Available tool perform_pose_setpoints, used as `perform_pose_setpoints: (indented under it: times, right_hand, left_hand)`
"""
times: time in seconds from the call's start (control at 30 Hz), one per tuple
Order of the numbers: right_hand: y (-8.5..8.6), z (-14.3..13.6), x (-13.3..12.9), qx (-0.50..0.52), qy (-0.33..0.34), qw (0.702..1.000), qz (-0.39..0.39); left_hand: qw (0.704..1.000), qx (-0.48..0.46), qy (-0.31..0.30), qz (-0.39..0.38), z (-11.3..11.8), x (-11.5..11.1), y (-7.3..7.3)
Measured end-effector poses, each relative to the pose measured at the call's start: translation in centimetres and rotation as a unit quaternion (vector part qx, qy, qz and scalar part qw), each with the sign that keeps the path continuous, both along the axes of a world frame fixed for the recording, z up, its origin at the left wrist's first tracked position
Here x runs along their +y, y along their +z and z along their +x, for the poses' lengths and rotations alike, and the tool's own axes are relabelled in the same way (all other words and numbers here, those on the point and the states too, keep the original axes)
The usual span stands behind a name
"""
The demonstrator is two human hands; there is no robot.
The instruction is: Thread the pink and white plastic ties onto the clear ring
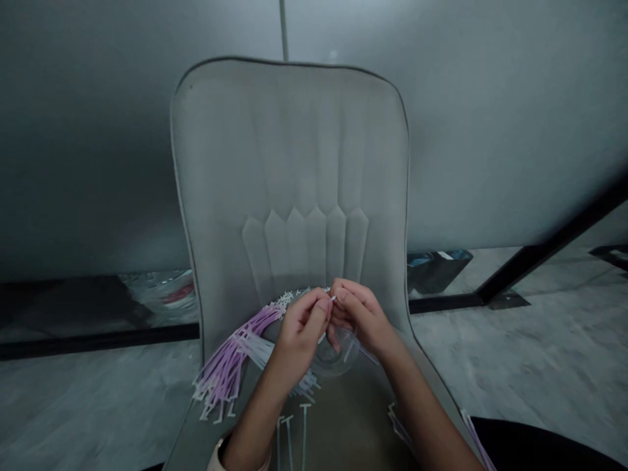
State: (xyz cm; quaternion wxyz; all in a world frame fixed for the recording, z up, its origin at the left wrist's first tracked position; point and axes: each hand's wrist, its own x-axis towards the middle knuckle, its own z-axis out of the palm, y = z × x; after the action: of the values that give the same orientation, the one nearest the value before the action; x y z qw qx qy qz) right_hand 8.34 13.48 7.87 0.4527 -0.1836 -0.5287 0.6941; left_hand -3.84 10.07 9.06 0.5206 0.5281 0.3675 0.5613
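Observation:
My left hand (303, 322) and my right hand (362, 314) meet above the chair seat, both closed with thumbs and fingertips pinched together. Between the fingertips shows a small white piece (333, 298); its full shape is hidden. Just below my hands sits a round clear plastic container (338, 366), partly covered by my fingers. A bundle of thin purple sticks (223, 376) with white ends fans out left of my left hand. Pale bluish-white sticks (258, 348) lie across it and pass under my left forearm. Small white pieces (287, 298) cluster behind my left hand.
A grey padded chair (289, 157) carries everything. Several pale T-ended sticks (304, 432) lie near its front, and more sticks (400, 425) are by my right forearm. Purple sticks (475, 438) rest at the right edge. A dark box (439, 271) appears beyond the chair at right.

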Motion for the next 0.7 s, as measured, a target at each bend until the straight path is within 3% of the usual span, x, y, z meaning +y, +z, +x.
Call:
perform_pose_setpoints:
  times: [0.4, 0.7]
  right_hand:
    - [0.41, 0.08, -0.06, -0.028, -0.024, 0.998, 0.057]
    - [0.32, 0.06, -0.14, -0.046, -0.046, 0.996, 0.057]
  left_hand:
    - [0.999, 0.034, 0.021, 0.009, -0.08, 0.24, -0.61]
    - [0.998, 0.058, 0.032, 0.009, -0.17, 0.21, -0.53]
